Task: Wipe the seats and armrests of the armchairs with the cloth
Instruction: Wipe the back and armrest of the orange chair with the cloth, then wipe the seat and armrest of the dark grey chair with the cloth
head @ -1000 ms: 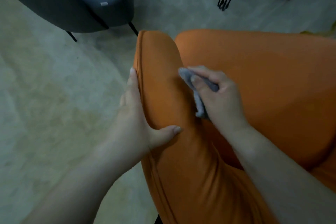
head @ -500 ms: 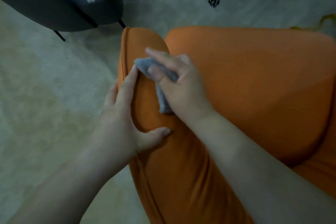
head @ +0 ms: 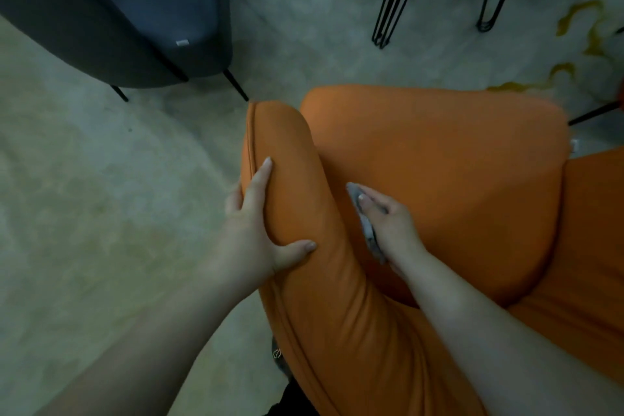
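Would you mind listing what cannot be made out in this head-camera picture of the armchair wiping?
- Cloth: mostly hidden under the right hand; its size and fold are unclear.
- Orange armchair: backrest and far armrest cut off by the right and bottom edges.
- Left hand: its fingers on the armrest's outer side are partly hidden.
- Dark armchair: cut off at the top left.
- Small label on it: too small to read.

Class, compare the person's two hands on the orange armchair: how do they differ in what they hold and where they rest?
The left hand grips the orange armrest bare, thumb on the inner side and fingers over the outer edge. The right hand holds a grey cloth in the crease where armrest meets seat. Both touch the same chair.
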Tool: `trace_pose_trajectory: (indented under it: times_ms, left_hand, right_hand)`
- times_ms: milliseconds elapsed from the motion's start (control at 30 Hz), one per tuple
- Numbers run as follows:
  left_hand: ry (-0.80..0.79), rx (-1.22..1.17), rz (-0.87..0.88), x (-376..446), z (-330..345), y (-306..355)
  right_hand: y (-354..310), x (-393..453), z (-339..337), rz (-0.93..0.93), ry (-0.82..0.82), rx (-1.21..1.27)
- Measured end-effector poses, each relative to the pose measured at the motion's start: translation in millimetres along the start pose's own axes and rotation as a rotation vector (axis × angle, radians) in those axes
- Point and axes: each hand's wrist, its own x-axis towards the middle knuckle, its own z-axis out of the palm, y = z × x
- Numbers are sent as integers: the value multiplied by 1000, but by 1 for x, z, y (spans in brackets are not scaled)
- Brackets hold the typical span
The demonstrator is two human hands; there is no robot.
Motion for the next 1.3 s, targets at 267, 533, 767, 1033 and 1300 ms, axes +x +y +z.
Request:
trace_pose_trajectory:
  times_ms: [267,533,767,1033,1300]
  left_hand:
    - [-77,228,24,-7,-19,2]
    - [24,396,156,-5,-88,-43]
    - [86,683,245,15,-193,-96]
    - [93,855,282,42,-288,-141]
    - [65,842,230,93,-326,-153]
  right_hand:
    - [-52,-47,-4,-42,95,-23]
    - [-124,-57,51,-186,172,12]
    - [-177,-43,155,-312,187,-21]
    - [-217,-20,250,-351,219,-92]
    - [-258,30,274,-343,229,-169]
